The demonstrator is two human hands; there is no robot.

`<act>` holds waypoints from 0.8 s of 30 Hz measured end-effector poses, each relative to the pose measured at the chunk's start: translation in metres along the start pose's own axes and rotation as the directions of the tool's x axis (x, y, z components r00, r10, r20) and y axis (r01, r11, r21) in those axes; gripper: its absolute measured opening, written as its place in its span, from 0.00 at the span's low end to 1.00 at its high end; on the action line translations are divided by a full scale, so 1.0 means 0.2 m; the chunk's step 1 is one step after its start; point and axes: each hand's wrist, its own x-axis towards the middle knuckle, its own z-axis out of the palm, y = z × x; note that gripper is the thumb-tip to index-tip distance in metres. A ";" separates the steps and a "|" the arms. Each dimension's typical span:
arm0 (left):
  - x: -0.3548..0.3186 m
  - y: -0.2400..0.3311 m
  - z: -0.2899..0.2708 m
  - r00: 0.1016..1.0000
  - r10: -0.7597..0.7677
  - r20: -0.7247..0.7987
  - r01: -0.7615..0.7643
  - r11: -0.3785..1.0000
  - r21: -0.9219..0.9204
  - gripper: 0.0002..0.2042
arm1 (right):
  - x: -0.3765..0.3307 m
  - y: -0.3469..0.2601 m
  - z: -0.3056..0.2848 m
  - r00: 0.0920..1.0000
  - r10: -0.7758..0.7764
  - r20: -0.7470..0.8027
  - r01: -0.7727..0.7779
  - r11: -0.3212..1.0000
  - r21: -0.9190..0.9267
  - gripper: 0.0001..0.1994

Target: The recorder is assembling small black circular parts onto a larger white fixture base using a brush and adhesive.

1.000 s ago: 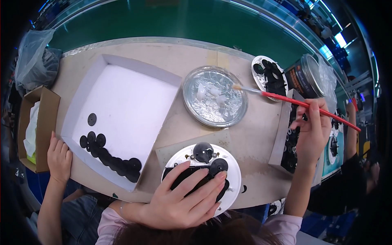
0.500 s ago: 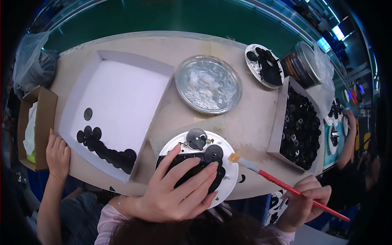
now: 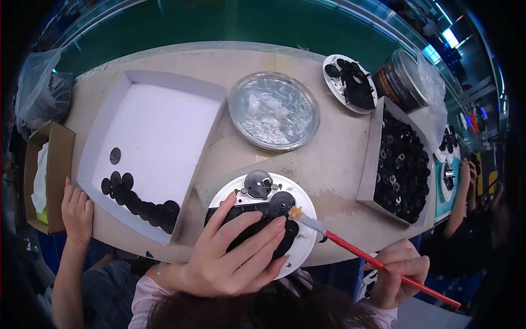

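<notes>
My left hand [image 3: 235, 249] lies over a white round base plate [image 3: 303, 249] that carries black gears and a black housing. Its fingers curl across the housing and hold the assembly at the table's near edge. In my right hand [image 3: 395, 271] is a paintbrush with a red handle [image 3: 353, 248], pinched between thumb and fingers. The yellowish bristle tip [image 3: 296, 213] meets the edge of a toothed black gear [image 3: 282, 202], beside my left fingertips. A black disc [image 3: 258, 183] sits on the plate farther from me. My left palm hides part of the housing.
A white shallow box [image 3: 159, 120] holds several black discs. Beyond the assembly stands a round dish [image 3: 274, 112] of clear gel. To the right are a box of small black parts [image 3: 402, 164], another assembly [image 3: 350, 82] and a tin [image 3: 402, 79]. Another person's hand [image 3: 78, 214] rests at left.
My right hand has moved left with the paintbrush, bringing its tip from beside the plate onto the gear. My left hand still holds the assembly.
</notes>
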 end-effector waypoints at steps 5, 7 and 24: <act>0.01 0.01 0.00 1.000 0.010 0.017 -0.011 1.000 0.013 0.13 | -0.01 -0.03 0.00 0.998 -0.015 -0.063 0.013 0.999 -0.029 0.11; 0.01 0.01 0.00 0.999 0.007 0.036 -0.007 1.000 0.021 0.15 | -0.02 -0.03 0.02 0.965 0.015 -0.261 -0.016 1.000 -0.001 0.11; 0.02 -0.01 -0.02 1.000 0.019 0.024 -0.019 1.000 -0.006 0.13 | 0.20 0.11 0.02 0.967 -0.247 -0.063 0.242 0.967 -0.076 0.03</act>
